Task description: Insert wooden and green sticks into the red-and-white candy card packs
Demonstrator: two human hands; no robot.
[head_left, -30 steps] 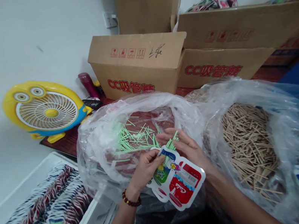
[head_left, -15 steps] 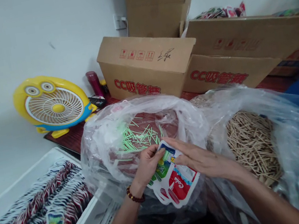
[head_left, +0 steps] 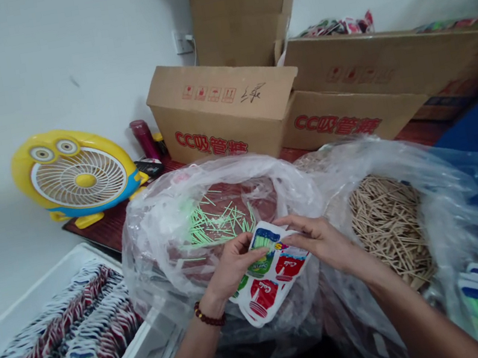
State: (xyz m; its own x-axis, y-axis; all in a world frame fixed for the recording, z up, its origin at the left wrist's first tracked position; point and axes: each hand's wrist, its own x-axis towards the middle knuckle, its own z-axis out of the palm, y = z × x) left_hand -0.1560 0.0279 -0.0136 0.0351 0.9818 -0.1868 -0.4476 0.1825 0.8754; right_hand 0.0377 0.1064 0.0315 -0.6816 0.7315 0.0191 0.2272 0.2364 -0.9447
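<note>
While both hands hold a small set of flat, white-edged packets printed in green, blue and red (head_left: 263, 293), the clear plastic bag containing thin light-green sticks (head_left: 143, 225) serves as the position reference. The packets are located at the near right side of this bag's mouth. The left hand (head_left: 234, 262) pinches their left edge, thumb on the front face, fingers behind. The right hand (head_left: 322, 239) is narrow, thumb and fingertips gripping the upper right edge. This two-edge grip probably steadies the layers with the print facing the wearer. A second clear plastic bag of tan sticks (head_left: 450, 211) stands right of the reference bag; a white rectangular container (head_left: 133, 352) of packed packets stands to its near left, presumably for short reach. The held packets have rounded corners and lie fanned, so that two red "Cola" cups show, one below the other. Green stripes appear beside a green emblem; whether these are print or sticks cannot be determined.
</note>
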